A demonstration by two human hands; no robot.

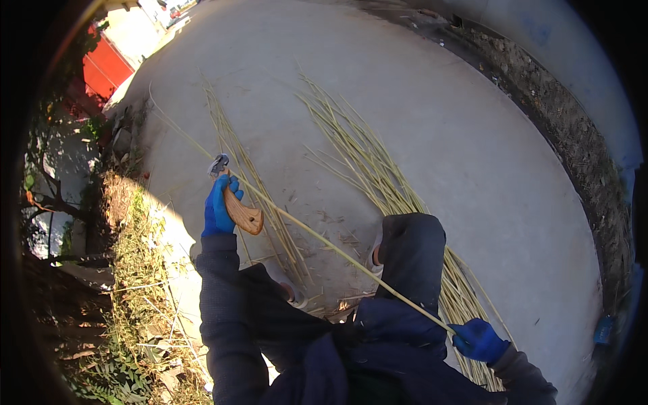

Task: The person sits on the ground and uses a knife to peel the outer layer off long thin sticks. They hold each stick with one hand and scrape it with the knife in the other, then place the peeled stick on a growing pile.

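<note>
My left hand [217, 208], in a blue glove, is closed around a curved wooden-handled tool [244, 214] with a small metal head at its far end. A long, thin yellow-green cane [337, 251] runs diagonally across my lap and past the tool's metal head; whether the head grips it I cannot tell. At the lower right my blue-gloved right hand [480, 339] is closed on the near end of this cane. The cane's thin tip bends away at the far left.
A large bundle of canes [385, 179] lies on the concrete ground to my right, partly under my leg. A smaller bundle [233, 145] lies ahead on the left, with scraps between my feet. Dry weeds [138, 270] edge the left; a wall base [560, 128] curves along the right.
</note>
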